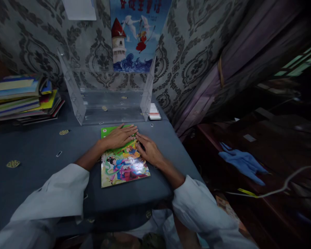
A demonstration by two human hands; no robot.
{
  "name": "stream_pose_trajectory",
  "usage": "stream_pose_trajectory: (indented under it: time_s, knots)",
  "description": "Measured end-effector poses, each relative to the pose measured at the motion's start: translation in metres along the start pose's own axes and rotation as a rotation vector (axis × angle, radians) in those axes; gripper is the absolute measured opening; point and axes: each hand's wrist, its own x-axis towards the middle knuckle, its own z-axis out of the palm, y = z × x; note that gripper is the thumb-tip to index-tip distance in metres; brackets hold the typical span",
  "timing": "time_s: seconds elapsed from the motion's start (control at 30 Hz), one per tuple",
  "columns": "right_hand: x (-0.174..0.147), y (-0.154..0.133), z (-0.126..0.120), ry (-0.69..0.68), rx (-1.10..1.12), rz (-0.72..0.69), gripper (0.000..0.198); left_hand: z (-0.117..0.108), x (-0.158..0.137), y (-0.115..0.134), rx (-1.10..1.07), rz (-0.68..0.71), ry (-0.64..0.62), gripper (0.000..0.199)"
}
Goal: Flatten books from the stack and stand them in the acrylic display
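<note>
A thin picture book (119, 169) with a green top and colourful drawn figures lies closed on the dark cloth of the table. Across its upper part my left hand (120, 136) rests flat, fingers stretched to the right. My right hand (149, 148) touches the book's right edge and upper right corner, its fingers extended toward the left fingertips. Both hands hide much of the cover's top. Just behind the book stands a clear plastic rack (111, 114) with side panels; no books show in it.
A stack of books and magazines (23, 100) sits at the left. A small white and red item (154, 112), blurred out, lies by the rack. A poster (134, 38) hangs on the wall. Beyond the table's right edge are a blue cloth (242, 162) and a pale cable (287, 181).
</note>
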Motion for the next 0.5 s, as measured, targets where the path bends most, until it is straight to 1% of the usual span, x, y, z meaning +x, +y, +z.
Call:
stream_pose_trajectory:
  time_s: [0.5]
  knots:
    - [-0.011,-0.005,-0.001,0.007,0.033,0.011,0.045,0.002,-0.005,0.007,-0.017,0.014,0.002,0.057]
